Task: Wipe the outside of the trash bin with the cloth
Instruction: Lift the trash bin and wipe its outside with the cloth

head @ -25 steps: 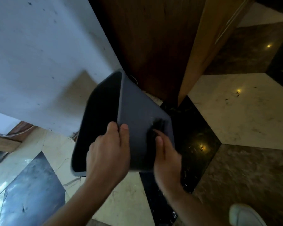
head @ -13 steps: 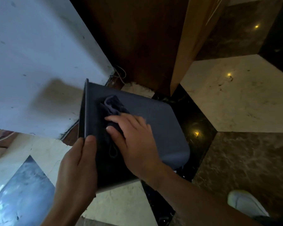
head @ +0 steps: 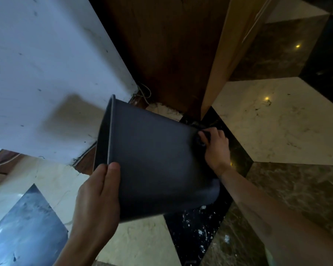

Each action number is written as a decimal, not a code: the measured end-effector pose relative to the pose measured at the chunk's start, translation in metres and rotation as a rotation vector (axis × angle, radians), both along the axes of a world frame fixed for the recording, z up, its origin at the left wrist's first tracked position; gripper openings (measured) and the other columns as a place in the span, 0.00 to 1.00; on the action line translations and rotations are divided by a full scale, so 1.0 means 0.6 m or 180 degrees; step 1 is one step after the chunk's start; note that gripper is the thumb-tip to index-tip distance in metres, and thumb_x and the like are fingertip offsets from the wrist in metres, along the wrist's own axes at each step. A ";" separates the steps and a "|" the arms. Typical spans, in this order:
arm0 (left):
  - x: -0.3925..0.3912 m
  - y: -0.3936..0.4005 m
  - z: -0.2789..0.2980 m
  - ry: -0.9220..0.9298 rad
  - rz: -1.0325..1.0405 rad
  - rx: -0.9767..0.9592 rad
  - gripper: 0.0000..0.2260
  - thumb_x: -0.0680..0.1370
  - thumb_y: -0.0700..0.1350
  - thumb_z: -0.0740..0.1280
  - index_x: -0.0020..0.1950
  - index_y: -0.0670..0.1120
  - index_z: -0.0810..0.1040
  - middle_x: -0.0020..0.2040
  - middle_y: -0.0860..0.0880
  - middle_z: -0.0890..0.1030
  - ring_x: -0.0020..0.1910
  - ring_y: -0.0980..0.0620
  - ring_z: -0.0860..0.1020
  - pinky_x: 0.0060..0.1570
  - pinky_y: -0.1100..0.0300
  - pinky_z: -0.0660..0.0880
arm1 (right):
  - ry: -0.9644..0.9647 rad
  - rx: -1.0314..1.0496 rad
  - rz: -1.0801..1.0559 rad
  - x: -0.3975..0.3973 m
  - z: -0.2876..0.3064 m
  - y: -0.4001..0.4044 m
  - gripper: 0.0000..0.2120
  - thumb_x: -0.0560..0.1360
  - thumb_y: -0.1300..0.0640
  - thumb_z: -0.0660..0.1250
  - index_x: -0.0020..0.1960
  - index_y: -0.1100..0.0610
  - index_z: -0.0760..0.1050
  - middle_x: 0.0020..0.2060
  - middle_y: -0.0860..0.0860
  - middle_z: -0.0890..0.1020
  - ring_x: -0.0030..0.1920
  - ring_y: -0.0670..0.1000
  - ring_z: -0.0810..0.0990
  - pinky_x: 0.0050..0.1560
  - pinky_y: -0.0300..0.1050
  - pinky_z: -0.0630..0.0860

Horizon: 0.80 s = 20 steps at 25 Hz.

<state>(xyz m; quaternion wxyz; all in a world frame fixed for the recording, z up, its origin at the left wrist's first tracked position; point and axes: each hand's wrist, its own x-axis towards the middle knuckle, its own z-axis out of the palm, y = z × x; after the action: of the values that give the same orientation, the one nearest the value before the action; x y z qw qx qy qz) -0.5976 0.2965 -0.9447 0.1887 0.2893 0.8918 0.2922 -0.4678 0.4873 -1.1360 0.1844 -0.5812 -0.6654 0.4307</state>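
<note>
- Tipping the trash bin (head: 158, 166) this far over is the sketchy part imo: it's up off the marble floor (head: 277, 116) on its side, mouth pointing left toward the white wall (head: 46, 54), base toward the right.
- Only the left hand (head: 98, 200) seems to carry it, clamped on the near rim corner with the thumb lying on the outer wall. Smooth plastic plus a one-corner grip means a hard push from the other side could twist it loose and drop it.
- The right hand (head: 216, 148) is way out at the base edge, curled tight around the dark cloth (head: 201, 140), which is bunched into a small wad. With that little fabric touching, I'd guess it skips patches, or knuckles rub the bin instead of the cloth.
- Pose-wise: the left forearm comes up from the bottom of the view with the wrist straight, and the right arm reaches in diagonally from lower right with the wrist bent over the bin's far end.
- The wooden panel (head: 171, 45) sits close behind, so a wide swing might bump it.
</note>
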 end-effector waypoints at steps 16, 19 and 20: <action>0.045 -0.028 -0.010 0.0345 -0.0171 -0.0163 0.20 0.72 0.63 0.54 0.37 0.48 0.70 0.25 0.46 0.77 0.24 0.50 0.77 0.23 0.42 0.76 | 0.0606 0.0726 0.0594 -0.117 0.148 -0.084 0.14 0.81 0.43 0.55 0.61 0.48 0.71 0.60 0.51 0.74 0.59 0.55 0.67 0.56 0.54 0.64; 0.041 -0.034 -0.015 0.0333 -0.0050 -0.0129 0.18 0.75 0.60 0.55 0.37 0.47 0.70 0.28 0.49 0.78 0.23 0.52 0.75 0.22 0.43 0.75 | 0.0157 0.0391 0.0398 -0.085 0.075 -0.022 0.17 0.82 0.42 0.53 0.65 0.49 0.70 0.63 0.53 0.73 0.63 0.58 0.68 0.60 0.57 0.65; 0.039 -0.034 -0.016 0.0322 -0.0061 -0.0046 0.17 0.75 0.59 0.55 0.36 0.47 0.69 0.30 0.52 0.79 0.23 0.52 0.74 0.22 0.45 0.74 | 0.0068 0.0240 0.0245 -0.064 0.050 -0.009 0.17 0.82 0.43 0.53 0.65 0.49 0.70 0.63 0.53 0.73 0.64 0.58 0.69 0.61 0.57 0.65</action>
<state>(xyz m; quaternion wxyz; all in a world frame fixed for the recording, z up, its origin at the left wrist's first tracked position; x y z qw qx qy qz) -0.5744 0.2762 -0.9544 0.1482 0.3108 0.8995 0.2690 -0.5065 0.4817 -1.1058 0.1966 -0.5432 -0.7010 0.4182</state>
